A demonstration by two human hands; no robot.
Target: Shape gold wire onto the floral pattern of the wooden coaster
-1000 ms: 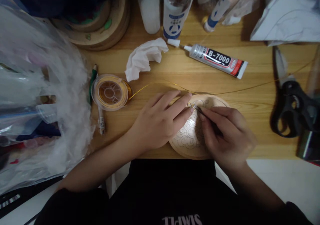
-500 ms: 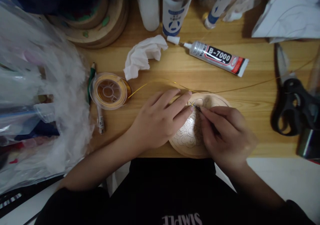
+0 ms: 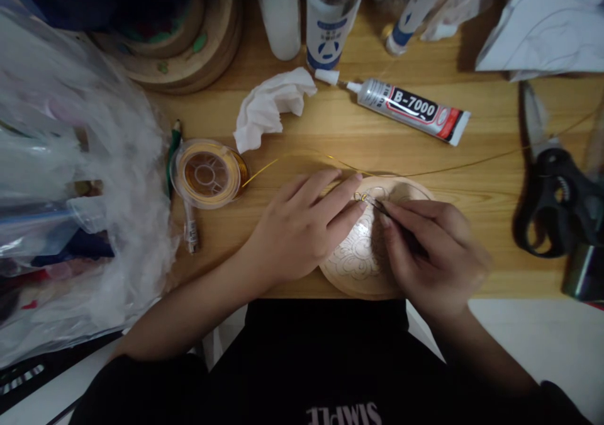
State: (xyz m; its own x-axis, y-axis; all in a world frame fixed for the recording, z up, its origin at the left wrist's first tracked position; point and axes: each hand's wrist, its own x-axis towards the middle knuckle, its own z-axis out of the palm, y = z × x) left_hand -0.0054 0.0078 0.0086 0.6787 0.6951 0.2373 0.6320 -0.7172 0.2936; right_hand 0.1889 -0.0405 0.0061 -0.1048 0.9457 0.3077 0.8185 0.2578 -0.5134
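I rest left hand (image 3: 299,230), fingers spread, on wooden disc (image 3: 348,281); right hand (image 3: 434,252) pinches tweezers (image 3: 379,206) beside gold wire (image 3: 363,198).

I wear a black top (image 3: 311,362) whose short sleeves (image 3: 141,384) leave my forearms (image 3: 198,302) bare. Across its front, pale block capitals (image 3: 343,414) spell SIMPLE, upside down to me.

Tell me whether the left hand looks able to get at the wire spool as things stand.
Probably yes: the wire spool sits to the left of the left hand, with only tabletop and loose wire between them. The hand rests on the round board, so it would likely have to lift off first.
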